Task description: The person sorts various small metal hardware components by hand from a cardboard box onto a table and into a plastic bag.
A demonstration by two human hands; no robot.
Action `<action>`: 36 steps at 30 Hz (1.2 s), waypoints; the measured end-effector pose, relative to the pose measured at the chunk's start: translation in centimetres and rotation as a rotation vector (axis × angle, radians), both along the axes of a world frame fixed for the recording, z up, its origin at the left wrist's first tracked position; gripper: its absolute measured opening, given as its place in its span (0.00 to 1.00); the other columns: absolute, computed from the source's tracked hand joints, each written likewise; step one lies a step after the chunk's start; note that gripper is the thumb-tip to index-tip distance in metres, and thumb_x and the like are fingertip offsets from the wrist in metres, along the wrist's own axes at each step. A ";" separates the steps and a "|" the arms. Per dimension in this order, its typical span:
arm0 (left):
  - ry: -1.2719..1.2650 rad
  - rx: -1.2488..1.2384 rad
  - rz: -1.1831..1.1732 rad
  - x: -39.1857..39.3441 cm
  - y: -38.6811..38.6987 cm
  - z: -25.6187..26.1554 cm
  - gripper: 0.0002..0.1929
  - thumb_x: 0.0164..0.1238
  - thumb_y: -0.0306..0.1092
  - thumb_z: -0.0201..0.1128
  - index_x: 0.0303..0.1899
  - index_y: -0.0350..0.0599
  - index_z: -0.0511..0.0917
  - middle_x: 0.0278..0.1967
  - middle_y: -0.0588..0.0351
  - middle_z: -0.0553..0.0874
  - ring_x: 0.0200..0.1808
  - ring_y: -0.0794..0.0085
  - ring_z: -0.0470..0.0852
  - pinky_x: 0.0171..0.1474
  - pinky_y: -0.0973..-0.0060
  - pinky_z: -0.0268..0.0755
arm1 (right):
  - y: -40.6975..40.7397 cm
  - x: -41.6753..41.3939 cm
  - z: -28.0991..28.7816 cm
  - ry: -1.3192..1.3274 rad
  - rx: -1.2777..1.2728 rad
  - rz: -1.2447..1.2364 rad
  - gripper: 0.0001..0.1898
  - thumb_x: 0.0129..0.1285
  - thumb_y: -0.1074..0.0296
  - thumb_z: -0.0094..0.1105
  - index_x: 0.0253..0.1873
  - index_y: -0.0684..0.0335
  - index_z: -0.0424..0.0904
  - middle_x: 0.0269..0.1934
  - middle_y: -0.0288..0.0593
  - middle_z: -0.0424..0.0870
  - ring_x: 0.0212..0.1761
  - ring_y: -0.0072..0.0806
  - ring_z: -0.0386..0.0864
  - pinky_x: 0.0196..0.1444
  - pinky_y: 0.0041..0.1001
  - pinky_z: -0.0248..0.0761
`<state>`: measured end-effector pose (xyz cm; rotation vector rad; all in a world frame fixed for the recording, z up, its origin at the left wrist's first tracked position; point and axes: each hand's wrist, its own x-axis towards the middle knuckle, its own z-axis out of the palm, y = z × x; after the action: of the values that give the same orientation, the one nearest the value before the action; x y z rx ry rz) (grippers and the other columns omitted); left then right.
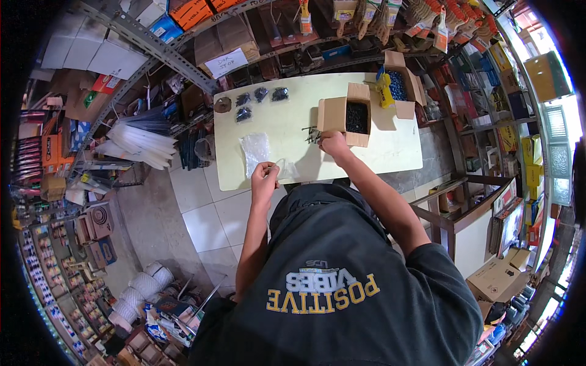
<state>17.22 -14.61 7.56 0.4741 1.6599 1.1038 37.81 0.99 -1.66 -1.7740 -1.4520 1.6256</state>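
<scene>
My left hand [264, 177] pinches a small clear plastic bag [287, 169] over the front edge of the table. Just left of it lies a stack of clear plastic bags [255, 148]. My right hand [334, 144] is low over the tabletop, its fingers curled at a few loose black screws [312, 135]; whether it grips any is hidden. Right behind that hand stands an open cardboard box [332, 114] filled with black screws [357, 118]. Several filled clear packets [280, 94] of dark pieces rest at the table's back left.
The pale table [389, 158] also bears an open carton of blue pieces [397, 86], a yellow packet [385, 90] and a round brown object [223, 104]. Loaded metal shelves [183, 68] surround it. A wooden frame [451, 219] stands to the right, rope coils [142, 290] at lower left.
</scene>
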 end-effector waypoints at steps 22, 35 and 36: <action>-0.006 0.027 -0.027 0.1 0.5 -0.8 0.11 0.72 0.33 0.64 0.49 0.39 0.77 0.36 0.59 0.83 0.25 0.82 0.76 0.28 0.81 0.71 | 5.0 7.0 7.7 -0.748 0.516 0.339 0.25 0.60 0.69 0.67 0.64 0.55 0.78 0.56 0.48 0.80 0.58 0.48 0.80 0.58 0.42 0.77; -0.012 0.035 -0.036 0.4 0.2 -0.7 0.12 0.71 0.33 0.65 0.49 0.39 0.76 0.35 0.59 0.82 0.24 0.81 0.75 0.27 0.80 0.71 | 5.6 7.5 7.7 -0.757 0.544 0.422 0.18 0.61 0.67 0.64 0.56 0.59 0.79 0.48 0.51 0.85 0.53 0.51 0.82 0.53 0.46 0.77; -0.012 0.035 -0.030 0.4 0.1 -0.8 0.12 0.71 0.33 0.65 0.49 0.39 0.76 0.35 0.59 0.82 0.24 0.81 0.75 0.27 0.80 0.71 | 5.5 7.4 7.8 -0.758 0.556 0.445 0.16 0.60 0.67 0.64 0.53 0.60 0.79 0.45 0.51 0.87 0.51 0.52 0.83 0.52 0.47 0.77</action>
<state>17.59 -14.51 6.74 0.5121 1.6201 1.1137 45.24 6.54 6.18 -1.8646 -2.4651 0.5310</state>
